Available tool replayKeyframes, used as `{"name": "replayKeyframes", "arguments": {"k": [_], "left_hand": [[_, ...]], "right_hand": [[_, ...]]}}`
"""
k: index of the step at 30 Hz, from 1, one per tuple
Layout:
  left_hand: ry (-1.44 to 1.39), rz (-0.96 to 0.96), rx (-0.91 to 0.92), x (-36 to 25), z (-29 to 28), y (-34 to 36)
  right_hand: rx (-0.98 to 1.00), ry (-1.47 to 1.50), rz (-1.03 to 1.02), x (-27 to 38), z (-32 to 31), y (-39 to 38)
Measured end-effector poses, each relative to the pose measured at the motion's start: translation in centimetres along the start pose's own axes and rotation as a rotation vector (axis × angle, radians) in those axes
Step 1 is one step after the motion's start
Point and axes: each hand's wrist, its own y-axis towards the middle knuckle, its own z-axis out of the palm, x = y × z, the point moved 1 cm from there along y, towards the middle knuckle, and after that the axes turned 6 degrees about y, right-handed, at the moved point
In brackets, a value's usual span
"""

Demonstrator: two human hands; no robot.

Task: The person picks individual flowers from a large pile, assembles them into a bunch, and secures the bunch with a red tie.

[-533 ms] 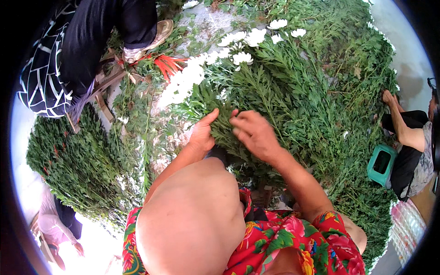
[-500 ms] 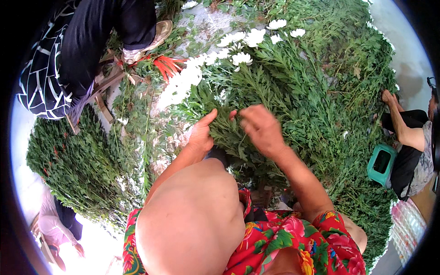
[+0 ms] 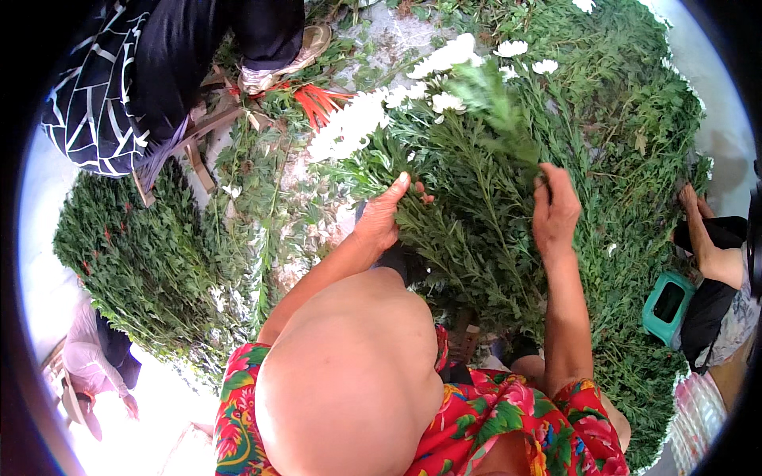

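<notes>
Obs.: L hand (image 3: 379,222) is curled round a leafy bunch (image 3: 365,170), thumb on the near side, fingertips just showing past the leaves. The bunch lies at and just beyond that hand, w/ white flowers (image 3: 349,131) massed past it; glare hides the detail of the petals. R hand (image 3: 556,210), well apart to the right, has its fingers bent in and pinches the low end of a leafy stem (image 3: 500,111). Stem is blurred; can't tell if it carries a flower.

Rec.: L grip firm but not crushing; R hand to pinch low, bare of leaves if poss., and lift the stem up and over, not drag it. Flower tops best kept level w/ the others, petals off the leaves.

In the way: loose greenery (image 3: 476,190) btwn the hands, liable to snag; thick pile (image 3: 627,198) right of R hand, stems crossed.

Also noted: red strips (image 3: 317,103) beyond L hand, beside a co-worker's shoe (image 3: 305,59), risk of treading; stacked greenery (image 3: 135,230) well left of L hand; green box (image 3: 667,305) right of and nearer than R hand, by another person's arm (image 3: 700,234).
</notes>
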Motion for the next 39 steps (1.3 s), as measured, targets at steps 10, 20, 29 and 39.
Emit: {"name": "replayKeyframes", "arguments": {"k": [10, 20, 29, 39], "left_hand": [[0.086, 0.150, 0.157, 0.9, -0.7, 0.8], [0.066, 0.100, 0.002, -0.3, -0.1, -0.9], [-0.019, 0.017, 0.095, -0.3, -0.3, 0.0], [0.040, 0.120, 0.106, -0.2, 0.4, -0.8]], "right_hand": [[0.220, 0.178, -0.034, 10.8, 6.3, -6.0], [0.418, -0.001, -0.023, 12.3, 6.8, -5.4], [0.198, -0.171, 0.223, -0.9, 7.2, -4.6], [0.084, 0.208, -0.067, 9.0, 7.6, -5.1]]}}
